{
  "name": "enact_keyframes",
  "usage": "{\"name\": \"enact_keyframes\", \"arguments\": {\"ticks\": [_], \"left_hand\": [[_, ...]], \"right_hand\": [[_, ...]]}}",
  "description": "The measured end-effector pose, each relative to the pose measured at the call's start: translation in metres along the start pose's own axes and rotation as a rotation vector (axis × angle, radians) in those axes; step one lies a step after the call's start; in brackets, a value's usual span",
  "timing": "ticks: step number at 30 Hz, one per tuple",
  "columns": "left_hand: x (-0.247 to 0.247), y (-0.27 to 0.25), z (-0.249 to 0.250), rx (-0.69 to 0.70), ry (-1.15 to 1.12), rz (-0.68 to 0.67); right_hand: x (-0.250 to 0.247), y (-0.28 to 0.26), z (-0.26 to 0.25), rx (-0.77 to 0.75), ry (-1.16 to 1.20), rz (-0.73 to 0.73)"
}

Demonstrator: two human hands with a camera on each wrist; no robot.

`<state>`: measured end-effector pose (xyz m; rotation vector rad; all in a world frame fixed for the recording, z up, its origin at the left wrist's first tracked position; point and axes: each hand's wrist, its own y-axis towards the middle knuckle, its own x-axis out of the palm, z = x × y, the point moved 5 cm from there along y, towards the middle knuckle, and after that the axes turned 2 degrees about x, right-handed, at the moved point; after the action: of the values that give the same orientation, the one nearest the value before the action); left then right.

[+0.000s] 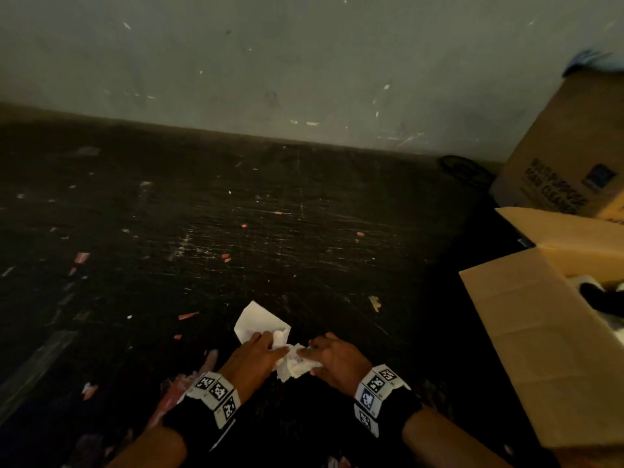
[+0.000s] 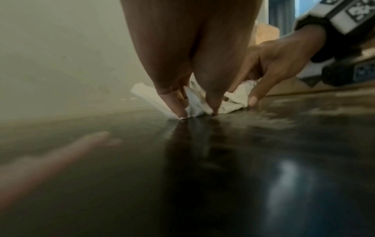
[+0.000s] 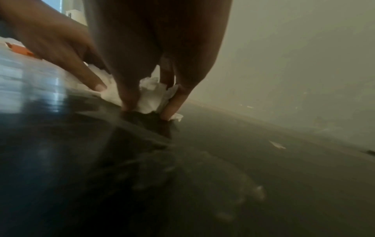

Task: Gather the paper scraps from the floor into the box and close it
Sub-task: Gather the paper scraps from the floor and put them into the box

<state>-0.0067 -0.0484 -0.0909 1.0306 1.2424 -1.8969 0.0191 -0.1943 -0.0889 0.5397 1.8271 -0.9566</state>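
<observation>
Low in the middle of the head view, a person's left hand (image 1: 257, 354) and right hand (image 1: 332, 361) close from either side on a clump of white paper scraps (image 1: 290, 361) lying on the dark floor (image 1: 236, 214), fingers curled down around the paper with their tips on the floor. The wrist views show the fingertips (image 2: 180, 110) raking under the edges of the paper. Done well, the step probably wants both hands squeezing inward into one tight wad before lifting, so that no loose piece slips out on the way to the open cardboard box (image 1: 526, 332) at the right edge of the frame, its flaps spread.

The paper is thin and crumpled, with one flatter creased sheet (image 1: 260, 320) jutting toward the upper left of the clump. The floor is glossy, scratched and flecked with small orange bits (image 1: 243, 226). A second, printed carton (image 1: 574, 157) stands at upper right against a scuffed grey wall (image 1: 304, 62).
</observation>
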Motion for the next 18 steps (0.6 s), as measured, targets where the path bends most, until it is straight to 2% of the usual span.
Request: {"name": "enact_keyframes", "arguments": {"ticks": [2,6,10,13,18], "left_hand": [[0.007,0.000,0.004,0.054,-0.027,0.096],[0.010,-0.005,0.010,0.019,-0.208,0.163],[-0.013,-0.014,0.033,0.093,-0.258,0.279],[-0.057,-0.024,0.058,0.115,-0.425,0.369],[-0.147,-0.029,0.140,0.362,-0.277,0.623]], "right_hand": [[0.003,-0.004,-0.004,0.001,0.028,0.030],[0.012,-0.011,-0.005,-0.015,0.112,0.094],[0.004,-0.025,0.006,-0.043,0.204,0.223],[-0.039,-0.055,0.020,-0.092,0.231,0.400],[-0.140,-0.138,0.064,-0.120,0.179,0.690]]}}
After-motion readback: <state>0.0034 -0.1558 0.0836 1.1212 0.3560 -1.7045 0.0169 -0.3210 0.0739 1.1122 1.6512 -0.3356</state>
